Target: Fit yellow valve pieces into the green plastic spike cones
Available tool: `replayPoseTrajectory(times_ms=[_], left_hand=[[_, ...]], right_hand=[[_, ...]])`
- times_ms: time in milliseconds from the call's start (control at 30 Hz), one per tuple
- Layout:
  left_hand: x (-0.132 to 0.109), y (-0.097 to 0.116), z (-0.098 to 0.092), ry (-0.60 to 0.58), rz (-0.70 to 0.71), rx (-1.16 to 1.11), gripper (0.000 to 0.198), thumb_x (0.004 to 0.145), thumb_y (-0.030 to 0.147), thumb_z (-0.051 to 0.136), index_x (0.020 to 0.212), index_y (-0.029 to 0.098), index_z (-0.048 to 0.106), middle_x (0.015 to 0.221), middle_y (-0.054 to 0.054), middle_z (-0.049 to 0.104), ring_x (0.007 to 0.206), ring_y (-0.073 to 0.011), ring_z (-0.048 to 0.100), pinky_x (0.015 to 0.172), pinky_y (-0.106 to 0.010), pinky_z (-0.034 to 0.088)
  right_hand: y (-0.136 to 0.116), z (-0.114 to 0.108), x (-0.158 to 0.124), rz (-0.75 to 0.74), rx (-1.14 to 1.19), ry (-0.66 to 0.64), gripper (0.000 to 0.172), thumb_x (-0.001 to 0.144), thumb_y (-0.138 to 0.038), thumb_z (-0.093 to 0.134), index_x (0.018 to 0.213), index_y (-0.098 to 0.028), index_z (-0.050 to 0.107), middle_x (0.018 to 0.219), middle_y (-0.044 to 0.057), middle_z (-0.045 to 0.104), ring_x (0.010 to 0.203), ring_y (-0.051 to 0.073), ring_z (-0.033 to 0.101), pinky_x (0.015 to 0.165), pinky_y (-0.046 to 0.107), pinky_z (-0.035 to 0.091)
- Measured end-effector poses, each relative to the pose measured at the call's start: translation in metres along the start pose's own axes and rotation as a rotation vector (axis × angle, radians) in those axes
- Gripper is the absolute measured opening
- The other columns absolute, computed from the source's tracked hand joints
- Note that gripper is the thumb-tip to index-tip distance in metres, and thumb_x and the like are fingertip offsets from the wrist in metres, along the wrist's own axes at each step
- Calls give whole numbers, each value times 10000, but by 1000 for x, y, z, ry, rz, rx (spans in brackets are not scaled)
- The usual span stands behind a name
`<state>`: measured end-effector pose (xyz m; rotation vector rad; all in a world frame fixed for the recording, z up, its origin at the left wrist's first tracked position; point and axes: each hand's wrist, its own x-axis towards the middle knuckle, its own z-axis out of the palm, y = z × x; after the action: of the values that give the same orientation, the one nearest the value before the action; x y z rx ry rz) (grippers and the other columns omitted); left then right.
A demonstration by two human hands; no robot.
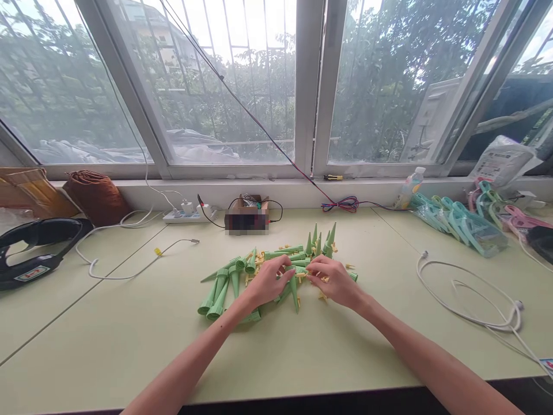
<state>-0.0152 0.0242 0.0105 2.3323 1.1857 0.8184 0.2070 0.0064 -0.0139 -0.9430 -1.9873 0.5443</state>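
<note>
Over the middle of a heap of green plastic cones, my left hand [271, 281] is closed on one green cone [294, 295], its point hanging down toward me. My right hand [332, 279] faces it from the right, thumb and fingers pinched on a small yellow plastic piece [302, 276] near the cone's wide end. More hollow cones [219, 291] lie to the left of my left hand, wide ends toward me. Several others [318, 242] stand point up behind my right hand. Small yellow pieces [260, 258] are scattered among the cones.
A small dark device [247, 223] and a white power strip [190, 214] stand along the window side. White cables [469, 323] lie at right, near bagged green hangers [469, 222] and a bottle [410, 187]. Black headgear [41, 248] rests at left.
</note>
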Motion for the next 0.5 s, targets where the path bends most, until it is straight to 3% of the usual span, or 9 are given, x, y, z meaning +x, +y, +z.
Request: replayPoseTrajectory(times_ms=[500], left_hand=[[-2, 2, -1, 22, -12, -20, 160, 929, 329, 517, 855, 200, 575, 792, -14, 643, 722, -180, 610, 662, -285, 469]], right_hand=[[-1, 2, -1, 5, -72, -25, 124, 946, -212, 554, 979, -183, 670, 857, 63, 633, 702, 174, 614, 658, 318, 557]])
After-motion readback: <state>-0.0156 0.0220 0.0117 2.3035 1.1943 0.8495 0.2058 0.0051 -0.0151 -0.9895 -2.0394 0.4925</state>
